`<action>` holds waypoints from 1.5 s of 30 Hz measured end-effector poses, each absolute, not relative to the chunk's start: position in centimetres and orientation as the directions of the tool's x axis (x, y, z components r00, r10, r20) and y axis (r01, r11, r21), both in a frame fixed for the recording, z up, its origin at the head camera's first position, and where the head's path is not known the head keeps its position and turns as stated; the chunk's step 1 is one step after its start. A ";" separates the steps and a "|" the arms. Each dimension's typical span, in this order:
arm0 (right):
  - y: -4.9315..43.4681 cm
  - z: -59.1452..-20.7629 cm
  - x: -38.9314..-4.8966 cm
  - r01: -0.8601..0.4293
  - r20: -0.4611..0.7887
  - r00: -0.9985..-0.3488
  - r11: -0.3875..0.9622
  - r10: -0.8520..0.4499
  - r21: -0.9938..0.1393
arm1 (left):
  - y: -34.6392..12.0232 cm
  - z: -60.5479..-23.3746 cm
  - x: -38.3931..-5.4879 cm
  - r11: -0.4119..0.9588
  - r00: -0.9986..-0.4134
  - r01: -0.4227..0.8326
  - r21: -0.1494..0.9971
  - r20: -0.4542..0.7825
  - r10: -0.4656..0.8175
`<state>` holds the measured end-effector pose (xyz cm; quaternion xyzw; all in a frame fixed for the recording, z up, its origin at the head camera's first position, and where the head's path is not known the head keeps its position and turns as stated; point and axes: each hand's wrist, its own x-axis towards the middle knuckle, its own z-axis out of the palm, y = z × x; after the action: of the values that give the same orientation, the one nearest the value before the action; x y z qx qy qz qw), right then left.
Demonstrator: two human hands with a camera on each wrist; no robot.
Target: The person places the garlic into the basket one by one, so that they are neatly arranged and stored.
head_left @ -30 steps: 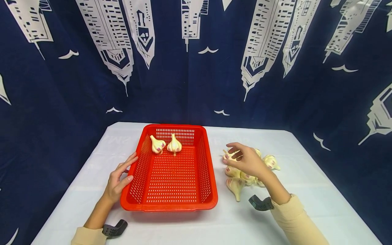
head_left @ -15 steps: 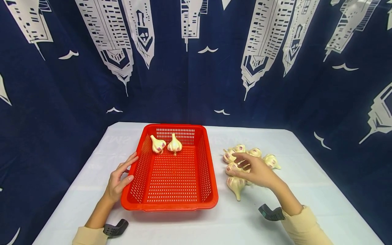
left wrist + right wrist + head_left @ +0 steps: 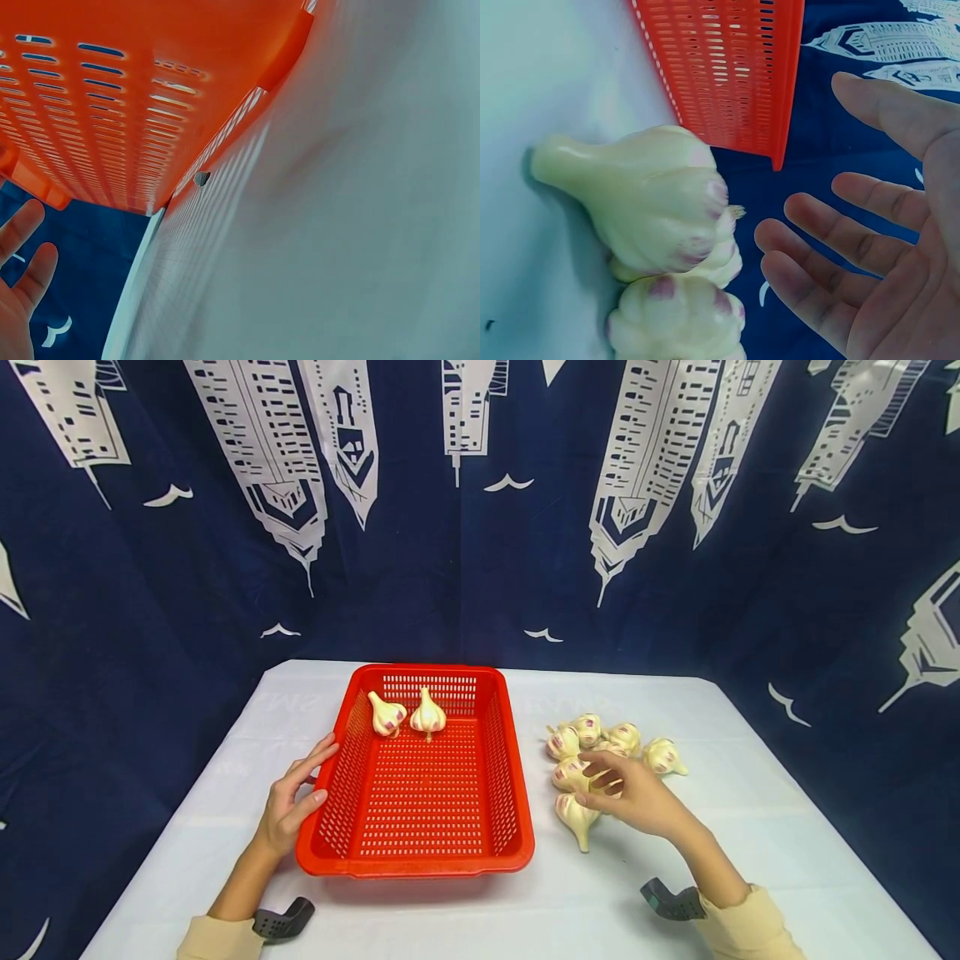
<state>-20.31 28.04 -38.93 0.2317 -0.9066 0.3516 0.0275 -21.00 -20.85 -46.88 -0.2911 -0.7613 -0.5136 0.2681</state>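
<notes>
A red plastic basket (image 3: pixel 420 867) stands on the white table with two garlic bulbs inside, one a tilted garlic bulb (image 3: pixel 387 715) and one an upright garlic bulb (image 3: pixel 427 714). My left hand (image 3: pixel 288 806) rests on the basket's left rim with fingers spread. To the basket's right lies a cluster of several garlic bulbs (image 3: pixel 587 728). Over the near side of that cluster hovers my right hand (image 3: pixel 633 793), fingers bent and apart, nothing between them. In the right wrist view a large garlic bulb (image 3: pixel 656 195) lies beside the relaxed fingers (image 3: pixel 810 292).
A white cloth covers the table (image 3: pixel 420 927). Behind it hangs a dark blue curtain (image 3: pixel 465 577) with white building prints. Black wrist cameras sit on both wrists, including the left wrist camera (image 3: pixel 283 919). One garlic bulb (image 3: pixel 663 757) lies at the cluster's right end.
My right hand has drawn back toward the near side and slightly right, uncovering the far garlic bulbs. The left hand and the basket have stayed in place.
</notes>
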 end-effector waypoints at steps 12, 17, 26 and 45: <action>28.3 -40.6 -19.7 -0.405 0.165 -0.909 0.723 -0.382 -0.560 | -20.9 -47.0 -21.0 0.305 -0.679 0.725 0.618 0.715 0.166; 28.1 -41.2 -19.5 -0.416 0.187 -0.907 0.731 -0.378 -0.541 | -20.8 -47.0 -21.0 0.299 -0.681 0.724 0.621 0.713 0.168; 27.6 -42.0 -18.9 -0.415 0.214 -0.910 0.758 -0.356 -0.503 | -20.9 -47.2 -21.2 0.293 -0.698 0.709 0.641 0.697 0.164; 26.4 -44.4 -18.4 -0.518 0.406 -0.838 0.767 -0.365 -0.379 | -20.8 -47.1 -21.1 0.285 -0.690 0.717 0.636 0.705 0.162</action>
<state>-18.35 26.38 -44.45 0.2381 -0.9268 0.2448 0.1564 -21.13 -20.83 -47.08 -0.2908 -0.7562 -0.5226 0.2655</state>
